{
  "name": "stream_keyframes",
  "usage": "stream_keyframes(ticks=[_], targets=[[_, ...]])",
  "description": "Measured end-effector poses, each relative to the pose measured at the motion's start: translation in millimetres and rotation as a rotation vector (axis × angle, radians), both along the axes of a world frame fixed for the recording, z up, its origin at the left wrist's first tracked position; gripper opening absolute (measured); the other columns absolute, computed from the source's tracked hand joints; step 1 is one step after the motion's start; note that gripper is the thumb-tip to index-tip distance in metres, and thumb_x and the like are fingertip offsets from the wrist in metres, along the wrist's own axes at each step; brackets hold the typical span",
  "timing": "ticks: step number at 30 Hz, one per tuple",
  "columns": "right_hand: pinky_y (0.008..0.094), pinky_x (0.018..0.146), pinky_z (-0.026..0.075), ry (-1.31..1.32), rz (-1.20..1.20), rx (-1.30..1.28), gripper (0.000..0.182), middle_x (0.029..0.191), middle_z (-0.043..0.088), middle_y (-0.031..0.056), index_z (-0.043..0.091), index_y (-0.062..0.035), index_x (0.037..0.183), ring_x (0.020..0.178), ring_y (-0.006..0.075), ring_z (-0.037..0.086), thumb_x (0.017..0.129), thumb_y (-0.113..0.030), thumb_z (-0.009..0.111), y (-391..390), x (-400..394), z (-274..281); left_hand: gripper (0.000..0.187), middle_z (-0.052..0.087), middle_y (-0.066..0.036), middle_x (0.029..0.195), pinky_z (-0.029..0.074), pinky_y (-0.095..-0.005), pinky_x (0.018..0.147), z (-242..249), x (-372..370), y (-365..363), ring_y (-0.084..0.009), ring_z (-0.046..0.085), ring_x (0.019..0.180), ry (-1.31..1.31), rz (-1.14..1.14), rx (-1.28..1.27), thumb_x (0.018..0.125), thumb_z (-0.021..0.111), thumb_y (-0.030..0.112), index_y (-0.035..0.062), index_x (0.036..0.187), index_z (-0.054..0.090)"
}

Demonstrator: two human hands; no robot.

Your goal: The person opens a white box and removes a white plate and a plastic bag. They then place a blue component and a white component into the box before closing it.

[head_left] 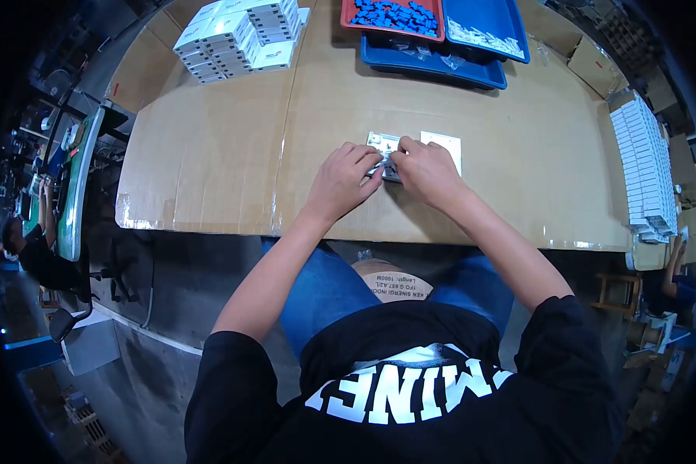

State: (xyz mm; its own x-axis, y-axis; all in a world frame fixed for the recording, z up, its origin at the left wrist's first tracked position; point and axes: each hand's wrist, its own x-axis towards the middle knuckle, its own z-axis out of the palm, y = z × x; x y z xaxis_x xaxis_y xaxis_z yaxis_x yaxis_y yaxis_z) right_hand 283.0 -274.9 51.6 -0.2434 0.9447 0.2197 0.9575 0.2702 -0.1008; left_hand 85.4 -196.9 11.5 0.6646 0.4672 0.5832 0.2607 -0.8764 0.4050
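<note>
A small, flat white case point(383, 140) with printed or moulded detail lies on the cardboard tabletop in front of me, partly hidden under my fingers. My left hand point(339, 182) grips its left and near side, fingers bent over it and thumb at the near edge. From the right, my right hand point(429, 172) reaches over the case with thumb and fingers pinched together; whatever is in the pinch is too small to make out. Beside the case, partly covered by my right hand, lies a flat white square piece point(452, 147).
Stacked white boxes point(236, 39) stand at the far left. A red tray point(348, 23) of blue parts and a blue tray point(522, 54) with white pieces sit at the back, above another blue tray point(433, 71). A tall white stack point(640, 162) lines the right edge. Other people work at both sides.
</note>
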Motion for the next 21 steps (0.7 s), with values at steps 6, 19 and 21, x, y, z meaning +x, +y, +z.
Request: stream_keyframes(ticks=[6, 19, 21], targets=[[0.0467, 0.072, 0.057, 0.078, -0.032, -0.08, 0.013, 0.093, 0.067, 0.0127, 0.072, -0.0056, 0.096, 0.08, 0.0348, 0.07, 0.085, -0.01, 0.067, -1.2, 6.0, 8.3, 0.019, 0.071, -0.009, 0.102, 0.055, -0.0398, 0.084, 2.9, -0.2, -0.9, -0.0284, 0.066, 0.097, 0.002, -0.003, -0.016, 0.086, 0.075, 0.013, 0.0031, 0.102, 0.072], [0.0471, 0.072, 0.058, 0.167, -0.111, -0.067, 0.018, 0.096, 0.066, 0.0142, 0.07, -0.0021, 0.091, 0.081, 0.0343, 0.071, 0.087, -0.02, 0.07, -12.1, 12.7, 0.2, 0.017, 0.066, -0.009, 0.102, 0.052, -0.0418, 0.084, 0.3, 5.4, -1.5, -0.0289, 0.064, 0.094, 0.043, 0.022, -0.066, 0.086, 0.074, 0.014, 0.0031, 0.098, 0.069], [0.047, 0.073, 0.058, 0.174, -0.116, -0.058, 0.018, 0.097, 0.066, 0.0145, 0.07, -0.0015, 0.091, 0.082, 0.0344, 0.071, 0.087, -0.02, 0.07, -11.4, 12.4, 0.7, 0.017, 0.066, -0.009, 0.103, 0.052, -0.0419, 0.085, 0.2, 6.8, -1.1, -0.0292, 0.064, 0.094, 0.025, 0.025, -0.081, 0.086, 0.074, 0.014, 0.0029, 0.098, 0.069]])
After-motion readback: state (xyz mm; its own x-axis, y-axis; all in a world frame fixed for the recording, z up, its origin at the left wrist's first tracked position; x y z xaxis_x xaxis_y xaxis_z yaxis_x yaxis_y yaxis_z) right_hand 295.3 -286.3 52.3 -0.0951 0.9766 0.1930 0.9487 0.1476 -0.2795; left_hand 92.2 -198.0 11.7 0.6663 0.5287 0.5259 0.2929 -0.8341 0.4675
